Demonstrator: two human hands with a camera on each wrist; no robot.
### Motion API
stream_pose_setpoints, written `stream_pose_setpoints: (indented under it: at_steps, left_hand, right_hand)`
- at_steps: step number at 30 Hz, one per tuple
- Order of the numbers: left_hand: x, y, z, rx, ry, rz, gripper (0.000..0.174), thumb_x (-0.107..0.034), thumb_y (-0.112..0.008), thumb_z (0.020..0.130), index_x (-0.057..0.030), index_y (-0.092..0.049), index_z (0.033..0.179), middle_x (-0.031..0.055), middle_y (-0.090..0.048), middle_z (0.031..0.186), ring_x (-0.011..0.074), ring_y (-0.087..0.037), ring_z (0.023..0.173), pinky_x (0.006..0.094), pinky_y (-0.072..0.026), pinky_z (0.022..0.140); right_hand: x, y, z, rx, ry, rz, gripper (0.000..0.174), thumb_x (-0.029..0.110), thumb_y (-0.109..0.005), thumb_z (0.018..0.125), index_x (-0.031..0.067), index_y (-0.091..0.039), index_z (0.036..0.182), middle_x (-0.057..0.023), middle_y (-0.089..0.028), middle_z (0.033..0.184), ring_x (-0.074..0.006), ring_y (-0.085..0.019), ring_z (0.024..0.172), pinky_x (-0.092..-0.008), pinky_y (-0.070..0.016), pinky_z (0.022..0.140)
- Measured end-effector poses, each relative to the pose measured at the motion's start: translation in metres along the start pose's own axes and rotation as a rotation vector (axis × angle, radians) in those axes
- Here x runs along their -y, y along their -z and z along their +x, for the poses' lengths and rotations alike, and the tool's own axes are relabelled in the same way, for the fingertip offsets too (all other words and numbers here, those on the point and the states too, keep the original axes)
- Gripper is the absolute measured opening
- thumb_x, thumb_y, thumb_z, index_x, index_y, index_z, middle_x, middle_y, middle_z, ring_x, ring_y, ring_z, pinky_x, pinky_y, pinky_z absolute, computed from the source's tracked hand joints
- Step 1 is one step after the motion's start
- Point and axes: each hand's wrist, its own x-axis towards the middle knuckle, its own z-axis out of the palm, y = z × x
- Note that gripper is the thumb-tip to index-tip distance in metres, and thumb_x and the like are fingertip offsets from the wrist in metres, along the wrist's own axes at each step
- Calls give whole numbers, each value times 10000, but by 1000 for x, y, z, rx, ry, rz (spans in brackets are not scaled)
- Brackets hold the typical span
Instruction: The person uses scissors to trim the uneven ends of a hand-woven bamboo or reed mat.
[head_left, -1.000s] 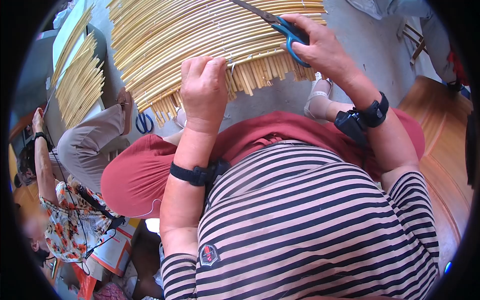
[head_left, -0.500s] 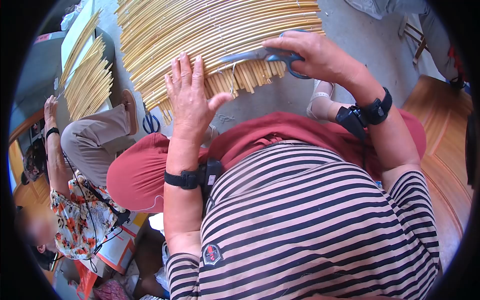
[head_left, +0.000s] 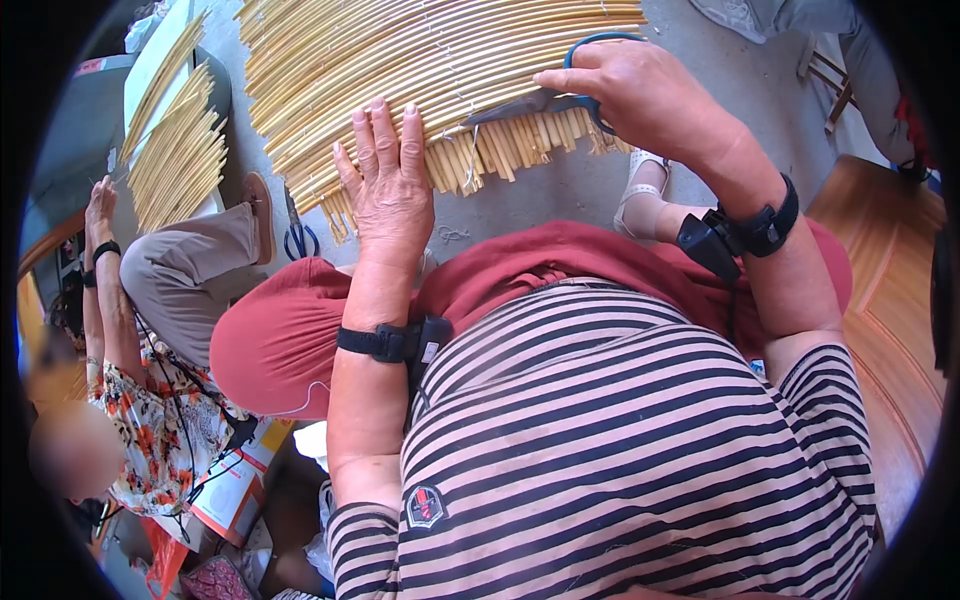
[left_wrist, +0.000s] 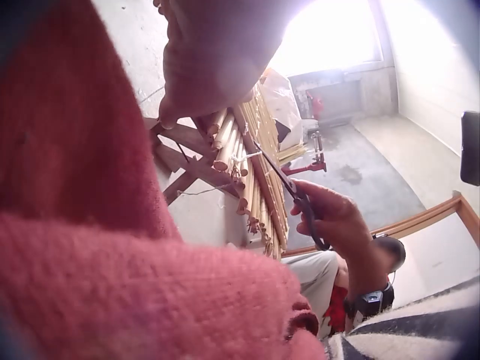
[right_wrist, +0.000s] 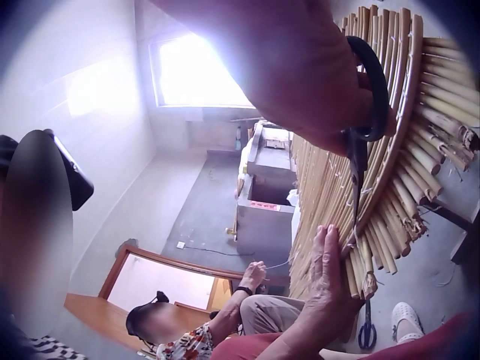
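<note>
Scissors [head_left: 520, 107] with teal handles are grasped in my right hand [head_left: 655, 95], the forefinger stretched out above the blades; I cannot make out the thumb. Their tips lie near a white thread [head_left: 473, 132] at the near edge of the cane mat [head_left: 440, 50], to the right of my left fingers. My left hand [head_left: 392, 210] grips nothing: its fingers lie straight, slightly spread, on that mat, which runs off the top of the head view. Left of those fingertips, well apart, loose canes [head_left: 180, 155] lie on a pale tabletop. Nearer, navy-handled scissors [head_left: 300, 240] lie on the floor, partly hidden. Farther out, an orange-and-white box [head_left: 228, 500] has print too small to read, as has my shirt badge [head_left: 425, 507]. A red plastic bag [head_left: 165, 560] sits beyond, contents unclear.
</note>
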Motion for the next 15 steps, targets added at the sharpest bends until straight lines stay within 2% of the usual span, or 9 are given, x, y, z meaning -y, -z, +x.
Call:
stream_pose_setpoints:
  at_steps: [2,8,11,15]
  left_hand:
    - [-4,3,0,-33,7,-67,702,-31,-520,877,-157,-269,1520,177,-147,1607,365,-104,1494,627,-91,1147]
    - [-20,-13,-7,-77,4,-58,692,-27,-504,885,-153,-263,1522,179,-127,1611,370,-83,1496,637,-70,1142]
    - [-29,-22,-15,-79,-3,-48,700,-16,-497,883,-153,-255,1525,176,-110,1615,371,-71,1498,635,-62,1143]
    - [-41,-35,-28,-130,-15,21,803,-20,-588,817,-158,-251,1533,165,-153,1609,363,-129,1491,602,-107,1151]
  right_hand:
    - [1,1,2,-49,21,-36,493,-61,-609,742,172,-666,1174,-72,-613,884,-286,-636,875,-414,-524,741]
    - [11,-9,-27,10,-66,-4,519,-63,-593,747,165,-631,1211,-81,-610,893,-292,-636,877,-421,-525,736]
    - [16,-36,-59,-81,-70,59,564,-83,-577,725,147,-598,1239,-93,-601,910,-298,-632,862,-415,-527,723]
    - [24,-83,-93,-276,-60,39,601,-96,-582,678,116,-590,1240,-101,-584,892,-301,-617,815,-391,-531,708]
